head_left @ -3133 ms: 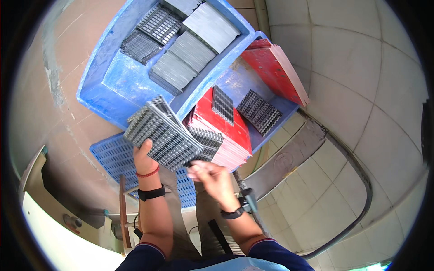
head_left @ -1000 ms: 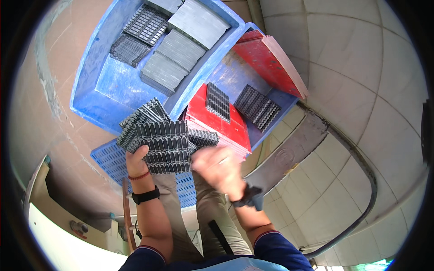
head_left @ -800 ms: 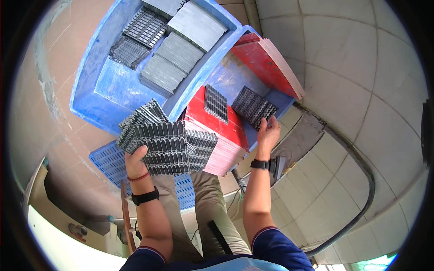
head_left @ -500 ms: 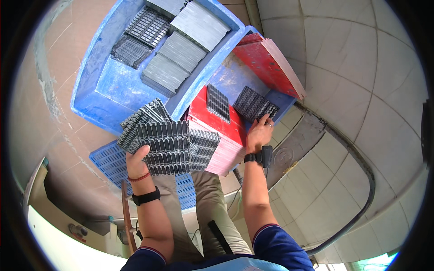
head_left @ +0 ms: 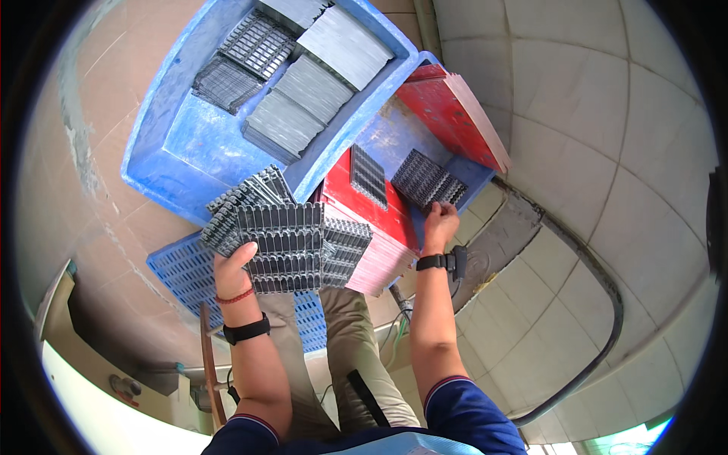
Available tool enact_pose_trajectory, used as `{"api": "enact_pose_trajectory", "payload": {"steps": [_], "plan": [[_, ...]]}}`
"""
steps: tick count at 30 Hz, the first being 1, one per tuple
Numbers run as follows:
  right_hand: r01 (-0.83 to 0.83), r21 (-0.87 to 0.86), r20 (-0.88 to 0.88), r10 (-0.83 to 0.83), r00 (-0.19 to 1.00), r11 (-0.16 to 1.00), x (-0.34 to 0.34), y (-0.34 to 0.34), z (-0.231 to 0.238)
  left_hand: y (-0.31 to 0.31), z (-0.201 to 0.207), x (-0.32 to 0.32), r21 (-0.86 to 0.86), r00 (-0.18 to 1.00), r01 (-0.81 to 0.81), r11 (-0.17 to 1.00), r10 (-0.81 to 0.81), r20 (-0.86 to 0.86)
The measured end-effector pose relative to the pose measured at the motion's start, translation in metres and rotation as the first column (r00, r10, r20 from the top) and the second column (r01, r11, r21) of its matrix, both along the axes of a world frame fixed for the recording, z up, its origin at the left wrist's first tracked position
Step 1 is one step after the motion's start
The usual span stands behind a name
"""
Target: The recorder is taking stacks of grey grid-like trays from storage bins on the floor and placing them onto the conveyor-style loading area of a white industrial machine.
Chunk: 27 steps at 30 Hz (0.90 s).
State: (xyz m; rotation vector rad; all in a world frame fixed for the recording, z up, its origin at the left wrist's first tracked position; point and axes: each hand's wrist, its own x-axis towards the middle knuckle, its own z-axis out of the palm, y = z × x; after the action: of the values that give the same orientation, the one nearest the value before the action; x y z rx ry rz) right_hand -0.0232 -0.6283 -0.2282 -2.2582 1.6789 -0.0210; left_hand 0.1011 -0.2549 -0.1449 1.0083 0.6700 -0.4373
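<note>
My left hand (head_left: 233, 271) is closed round the lower left of a fanned bundle of dark panels (head_left: 282, 246). They are thin and flat, with rows of black slots and silvery ridged edges. Reaching out to the right, my right hand (head_left: 440, 226) has its fingers pinched together at the near edge of a pile of similar dark panels (head_left: 426, 179), which lies in the smaller blue bin (head_left: 474, 171). The fingertips partly hide that edge. Another dark panel (head_left: 369, 179) rests on top of a red-topped stack of pink sheets (head_left: 345, 199) between my hands.
A large blue tub (head_left: 189, 140) at the far left holds grey panel stacks (head_left: 299, 114) and dark grid-like stacks (head_left: 258, 45). Red boards (head_left: 451, 114) lean in the bin's far right. A blue perforated crate (head_left: 178, 273) sits below my left hand. A dark hose (head_left: 607, 280) curves along the right.
My right hand has drawn back slightly towards me, and its fingers are more bunched. My left hand keeps its bundle almost still. The whole view has shifted a little.
</note>
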Motion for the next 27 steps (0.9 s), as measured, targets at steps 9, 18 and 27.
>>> {"api": "enact_pose_trajectory", "payload": {"steps": [9,18,27], "plan": [[-0.101,-0.201,0.431,0.181,0.884,0.974,-0.011,0.031,0.144,-0.004,0.008,0.003,-0.001,0.999,0.027,1.000,-0.027,-0.022],[-0.135,0.747,0.565,-0.514,0.646,0.651,0.052,0.196,0.187,-0.003,-0.021,-0.017,-0.180,0.993,0.000,0.984,0.020,0.112],[-0.097,0.718,0.275,-0.153,0.949,0.689,0.049,0.145,0.145,0.012,-0.023,-0.020,0.016,0.997,-0.077,0.997,0.077,0.005]]}}
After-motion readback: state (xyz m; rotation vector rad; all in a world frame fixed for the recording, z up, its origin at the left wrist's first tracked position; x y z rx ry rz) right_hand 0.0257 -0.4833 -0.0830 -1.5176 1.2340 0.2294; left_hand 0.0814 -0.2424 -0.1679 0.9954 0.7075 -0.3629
